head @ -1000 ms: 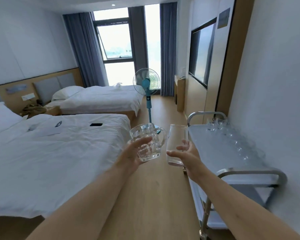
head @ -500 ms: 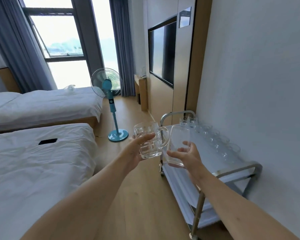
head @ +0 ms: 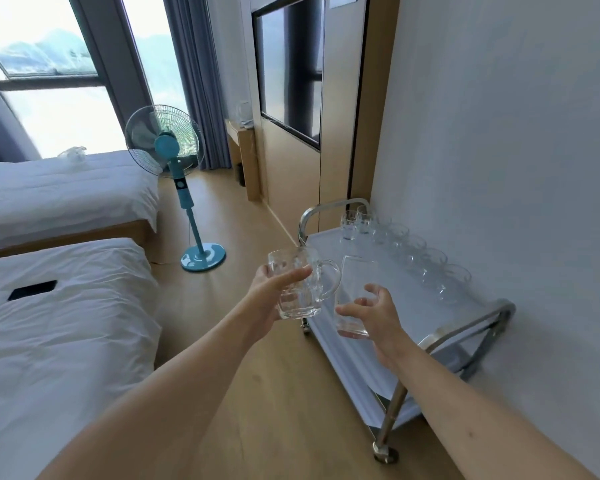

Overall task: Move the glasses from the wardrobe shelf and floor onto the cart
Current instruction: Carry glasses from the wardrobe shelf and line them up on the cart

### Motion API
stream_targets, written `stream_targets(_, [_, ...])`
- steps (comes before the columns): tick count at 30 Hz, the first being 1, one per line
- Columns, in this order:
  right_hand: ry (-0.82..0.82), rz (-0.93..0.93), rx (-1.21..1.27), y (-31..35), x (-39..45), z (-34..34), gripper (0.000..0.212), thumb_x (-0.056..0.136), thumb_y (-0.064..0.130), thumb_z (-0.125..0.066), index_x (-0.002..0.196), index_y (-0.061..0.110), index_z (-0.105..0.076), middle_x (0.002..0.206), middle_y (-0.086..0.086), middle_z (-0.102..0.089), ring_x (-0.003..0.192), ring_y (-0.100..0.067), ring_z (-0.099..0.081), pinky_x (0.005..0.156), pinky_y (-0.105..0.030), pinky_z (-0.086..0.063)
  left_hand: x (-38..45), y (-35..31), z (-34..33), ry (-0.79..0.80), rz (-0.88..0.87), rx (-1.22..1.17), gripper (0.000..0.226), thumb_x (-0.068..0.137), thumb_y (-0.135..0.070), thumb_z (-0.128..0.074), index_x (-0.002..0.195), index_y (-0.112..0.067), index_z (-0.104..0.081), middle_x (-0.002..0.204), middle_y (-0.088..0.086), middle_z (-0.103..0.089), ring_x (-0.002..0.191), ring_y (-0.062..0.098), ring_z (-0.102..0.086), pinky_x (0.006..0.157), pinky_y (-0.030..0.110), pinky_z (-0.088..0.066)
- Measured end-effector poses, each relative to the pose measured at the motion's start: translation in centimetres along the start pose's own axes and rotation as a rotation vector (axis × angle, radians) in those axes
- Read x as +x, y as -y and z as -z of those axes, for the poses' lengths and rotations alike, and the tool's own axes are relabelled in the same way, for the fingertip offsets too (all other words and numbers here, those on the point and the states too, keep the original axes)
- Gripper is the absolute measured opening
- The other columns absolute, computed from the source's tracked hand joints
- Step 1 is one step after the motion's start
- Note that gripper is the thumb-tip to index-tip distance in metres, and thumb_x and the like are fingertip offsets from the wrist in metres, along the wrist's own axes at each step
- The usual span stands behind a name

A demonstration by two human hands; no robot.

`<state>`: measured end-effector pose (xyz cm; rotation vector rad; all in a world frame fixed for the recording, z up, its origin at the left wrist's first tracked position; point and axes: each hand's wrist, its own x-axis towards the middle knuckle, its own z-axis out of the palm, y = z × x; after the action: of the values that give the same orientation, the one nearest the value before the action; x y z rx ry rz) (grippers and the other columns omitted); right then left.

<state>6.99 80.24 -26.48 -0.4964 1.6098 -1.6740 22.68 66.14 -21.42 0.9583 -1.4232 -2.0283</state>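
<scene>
My left hand (head: 269,299) grips a clear dimpled glass mug (head: 300,282) by its body, handle pointing right. My right hand (head: 374,313) holds a tall plain clear glass (head: 355,282) upright, fingers wrapped round its lower half. Both glasses hang in the air at the near left edge of a steel cart (head: 465,327) with a white top shelf. A row of several clear glasses (head: 426,261) stands along the cart's wall side, and two more glasses (head: 355,223) stand at its far end.
The cart stands against the white wall on the right, with a lower shelf (head: 361,368) and casters. A blue standing fan (head: 181,188) is on the wooden floor ahead. Two white beds (head: 59,306) fill the left; a black phone (head: 32,289) lies on the nearer one.
The view has swung right and down toward the cart. Both hands, still holding their glasses, have come closer to the cart's top shelf.
</scene>
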Motion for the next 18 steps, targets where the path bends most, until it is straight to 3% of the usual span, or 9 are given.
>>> stream_targets(4, [-0.011, -0.004, 0.058, -0.3, 3.6, 0.0, 0.090, 0.067, 0.005, -0.090, 0.138, 0.021, -0.038, 0.121, -0.012, -0.049, 0.103, -0.034, -0.064, 0.063, -0.042, -0.062, 3.8, 0.1, 0.2, 0.029, -0.005, 0.016, 0.096, 0.056, -0.031, -0.099, 0.135, -0.021, -0.046, 0.125, 0.014, -0.067, 0.106, 0.038, -0.070, 0.087, 0.061, -0.057])
stream_targets(10, [-0.031, -0.024, 0.099, -0.6, 11.1, 0.9, 0.088, 0.067, 0.001, -0.089, 0.137, 0.020, -0.039, 0.122, -0.013, -0.048, 0.102, -0.035, -0.064, 0.063, -0.043, -0.062, 11.6, -0.8, -1.0, 0.075, -0.043, 0.120, 0.102, 0.045, -0.025, -0.100, 0.132, -0.019, -0.047, 0.123, 0.012, -0.068, 0.106, 0.031, -0.071, 0.092, 0.058, -0.056])
stream_targets(14, [-0.078, -0.057, 0.105, -0.6, 16.4, 2.2, 0.087, 0.068, 0.000, -0.089, 0.136, 0.020, -0.039, 0.122, -0.012, -0.047, 0.099, -0.033, -0.065, 0.062, -0.041, -0.061, 17.9, -1.6, -2.4, 0.100, 0.001, 0.173, 0.091, 0.051, -0.017, -0.098, 0.128, -0.018, -0.050, 0.121, 0.012, -0.069, 0.102, 0.028, -0.073, 0.083, 0.052, -0.061])
stream_targets(18, [-0.127, -0.089, 0.081, -0.7, 21.0, 3.4, 0.087, 0.067, 0.003, -0.090, 0.136, 0.023, -0.040, 0.123, -0.011, -0.048, 0.097, -0.033, -0.067, 0.074, -0.054, -0.062, 23.0, -1.7, -3.4, 0.106, 0.030, 0.210, 0.093, 0.050, -0.020, -0.098, 0.129, -0.019, -0.048, 0.122, 0.011, -0.068, 0.103, 0.028, -0.072, 0.086, 0.054, -0.060])
